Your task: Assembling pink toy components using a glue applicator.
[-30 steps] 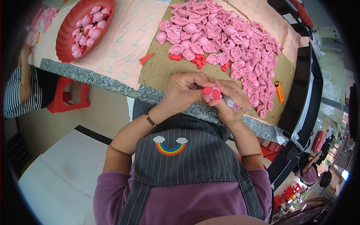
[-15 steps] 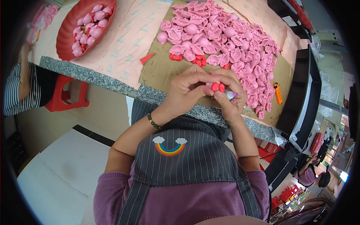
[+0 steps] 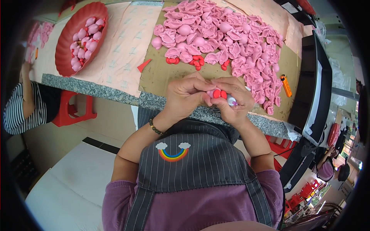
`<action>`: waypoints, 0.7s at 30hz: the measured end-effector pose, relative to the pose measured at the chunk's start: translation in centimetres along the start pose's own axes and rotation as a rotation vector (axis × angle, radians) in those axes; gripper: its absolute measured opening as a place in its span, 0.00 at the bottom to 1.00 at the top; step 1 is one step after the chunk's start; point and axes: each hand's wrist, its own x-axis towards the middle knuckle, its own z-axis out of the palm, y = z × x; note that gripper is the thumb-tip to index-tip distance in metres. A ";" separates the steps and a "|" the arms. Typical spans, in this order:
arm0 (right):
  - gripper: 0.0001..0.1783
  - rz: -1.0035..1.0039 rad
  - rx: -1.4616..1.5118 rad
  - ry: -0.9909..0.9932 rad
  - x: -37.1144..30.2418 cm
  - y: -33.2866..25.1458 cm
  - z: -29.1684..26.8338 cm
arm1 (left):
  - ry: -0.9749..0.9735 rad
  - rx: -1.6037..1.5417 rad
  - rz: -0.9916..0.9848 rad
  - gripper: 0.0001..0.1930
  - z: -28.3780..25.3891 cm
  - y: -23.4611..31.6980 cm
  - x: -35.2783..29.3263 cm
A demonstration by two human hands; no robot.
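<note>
My left hand (image 3: pixel 187 96) is closed, fingertips pinching a small pink rounded piece (image 3: pixel 210 92) in front of my chest. A glossy red bow-shaped piece (image 3: pixel 220 94) sits against the pink piece, between my two hands' fingertips. My right hand (image 3: pixel 238 101) is closed too; its thumb and forefinger press at the red bow piece. A small white tube with a purple tip (image 3: pixel 232 101) is tucked in the same hand. How much of the pink piece the fingers cover is hidden. More red bow pieces (image 3: pixel 197 61) lie on the cardboard just beyond my hands.
A large heap of pink moulded pieces (image 3: pixel 227 42) covers the cardboard (image 3: pixel 160 77). A red scalloped bowl (image 3: pixel 61 57) of pink-and-red pieces stands left. An orange cutter (image 3: pixel 285 85) lies right, beside a black tray (image 3: pixel 308 88). Another person (image 3: pixel 25 96) sits far left.
My hands still hold the pink piece, red bow piece and tube; the bow piece has turned slightly. The view has shifted a little, moving the table contents in the picture.
</note>
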 end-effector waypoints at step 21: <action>0.19 0.088 0.043 0.003 -0.2 0.0 0.0 | 0.020 0.047 0.018 0.10 0.2 0.0 0.0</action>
